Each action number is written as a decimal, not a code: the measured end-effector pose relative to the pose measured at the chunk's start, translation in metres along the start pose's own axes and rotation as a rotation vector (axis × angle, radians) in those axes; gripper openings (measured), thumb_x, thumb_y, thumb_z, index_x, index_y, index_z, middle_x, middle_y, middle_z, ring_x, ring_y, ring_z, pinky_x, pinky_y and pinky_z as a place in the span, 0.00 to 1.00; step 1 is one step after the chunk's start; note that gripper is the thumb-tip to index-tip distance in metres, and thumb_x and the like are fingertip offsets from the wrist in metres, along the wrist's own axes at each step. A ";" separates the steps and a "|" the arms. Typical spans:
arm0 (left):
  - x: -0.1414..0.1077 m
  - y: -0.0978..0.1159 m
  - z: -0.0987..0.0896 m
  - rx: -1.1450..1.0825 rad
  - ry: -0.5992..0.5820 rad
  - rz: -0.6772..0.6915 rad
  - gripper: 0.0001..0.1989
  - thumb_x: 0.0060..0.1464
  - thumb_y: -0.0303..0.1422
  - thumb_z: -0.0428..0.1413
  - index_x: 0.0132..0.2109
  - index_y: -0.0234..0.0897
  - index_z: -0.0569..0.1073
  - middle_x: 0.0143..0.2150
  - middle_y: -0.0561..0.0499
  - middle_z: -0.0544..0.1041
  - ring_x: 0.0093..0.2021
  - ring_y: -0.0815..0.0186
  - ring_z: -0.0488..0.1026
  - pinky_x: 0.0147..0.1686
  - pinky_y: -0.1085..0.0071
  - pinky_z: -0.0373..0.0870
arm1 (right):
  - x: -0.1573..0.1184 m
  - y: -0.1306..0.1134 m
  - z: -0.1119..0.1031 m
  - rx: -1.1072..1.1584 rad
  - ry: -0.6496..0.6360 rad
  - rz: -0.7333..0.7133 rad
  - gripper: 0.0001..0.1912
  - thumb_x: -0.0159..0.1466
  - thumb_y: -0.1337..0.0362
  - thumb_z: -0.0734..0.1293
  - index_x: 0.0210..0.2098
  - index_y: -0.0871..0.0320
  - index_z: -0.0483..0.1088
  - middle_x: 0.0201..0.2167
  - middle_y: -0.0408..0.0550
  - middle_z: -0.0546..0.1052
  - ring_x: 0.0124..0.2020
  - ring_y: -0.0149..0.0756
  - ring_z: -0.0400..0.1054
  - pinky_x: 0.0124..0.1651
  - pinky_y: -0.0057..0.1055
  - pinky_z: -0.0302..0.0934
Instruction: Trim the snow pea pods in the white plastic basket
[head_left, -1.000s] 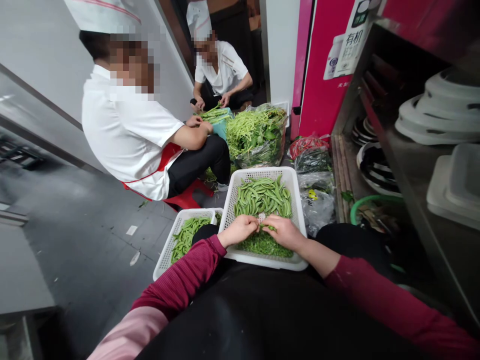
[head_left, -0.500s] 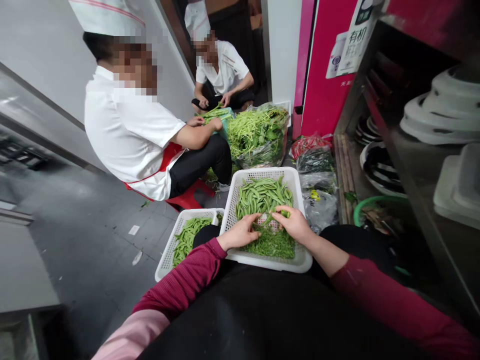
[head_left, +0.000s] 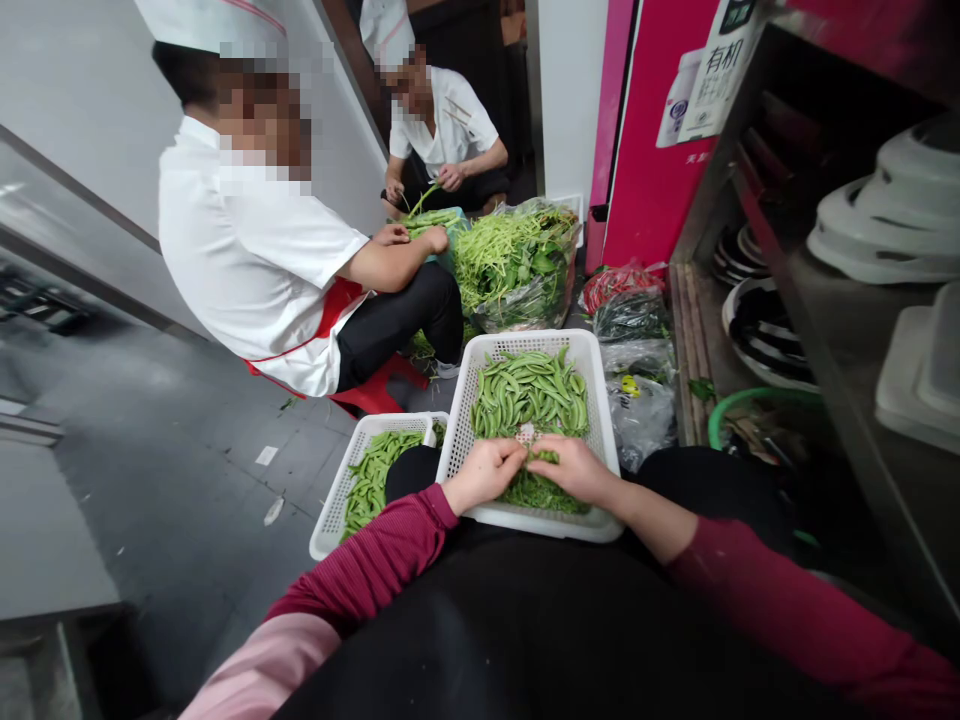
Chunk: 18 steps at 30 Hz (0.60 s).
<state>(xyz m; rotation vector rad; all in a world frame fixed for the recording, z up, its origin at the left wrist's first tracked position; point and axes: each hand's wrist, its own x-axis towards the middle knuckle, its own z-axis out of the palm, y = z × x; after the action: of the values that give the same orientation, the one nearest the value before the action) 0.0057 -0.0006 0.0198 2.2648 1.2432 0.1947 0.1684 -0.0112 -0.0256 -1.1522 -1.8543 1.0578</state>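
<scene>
A white perforated basket (head_left: 600, 365) rests in front of my lap. Green pea pods (head_left: 529, 392) are heaped in its far half, and a pile of thin green trimmings (head_left: 544, 494) lies in the near half. Above the trimmings my right hand (head_left: 576, 470) is closed on a pea pod (head_left: 547, 456), which shows partly between its fingers. My left hand (head_left: 484, 472) comes in from the left, its thumb and fingers pinched together close to the right fingertips. Whatever sits in that pinch is hidden.
A second white basket (head_left: 324, 530) with pea pods stands at the left. Beyond, two co-workers (head_left: 255, 230) in white handle green stalks beside a big bag of greens (head_left: 517, 265). Plastic bags (head_left: 641, 410), a green tub (head_left: 720, 415) and a shelf (head_left: 817, 330) of dishes flank the right.
My hands were apart with fingers loosely spread; now they have come together over the trimmings. The left one has closed into a pinch. The far co-worker has lifted a green stalk.
</scene>
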 end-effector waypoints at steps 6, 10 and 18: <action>-0.001 -0.019 0.038 0.251 -0.248 -0.229 0.08 0.48 0.32 0.50 0.31 0.33 0.72 0.30 0.47 0.70 0.34 0.65 0.68 0.34 0.72 0.65 | 0.019 0.019 -0.039 1.014 0.692 0.391 0.12 0.50 0.58 0.67 0.21 0.58 0.61 0.13 0.35 0.61 0.12 0.23 0.55 0.14 0.22 0.50; 0.022 -0.030 0.034 0.401 -0.104 -0.310 0.16 0.50 0.38 0.50 0.45 0.34 0.68 0.43 0.43 0.68 0.43 0.61 0.68 0.42 0.69 0.65 | 0.025 0.028 -0.066 1.206 0.705 0.466 0.11 0.46 0.63 0.69 0.24 0.57 0.62 0.18 0.37 0.68 0.17 0.25 0.63 0.17 0.22 0.59; 0.066 -0.035 0.027 0.485 -0.037 -0.523 0.14 0.55 0.36 0.45 0.39 0.32 0.69 0.37 0.40 0.73 0.39 0.60 0.71 0.37 0.67 0.66 | 0.025 0.019 -0.024 0.938 0.241 0.659 0.12 0.46 0.64 0.70 0.25 0.57 0.62 0.13 0.35 0.65 0.14 0.24 0.59 0.18 0.24 0.60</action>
<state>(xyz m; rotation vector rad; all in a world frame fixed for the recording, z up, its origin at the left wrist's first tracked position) 0.0274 0.0579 -0.0303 2.1977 1.9724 -0.3782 0.1868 0.0234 -0.0289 -1.2025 -0.5895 1.7748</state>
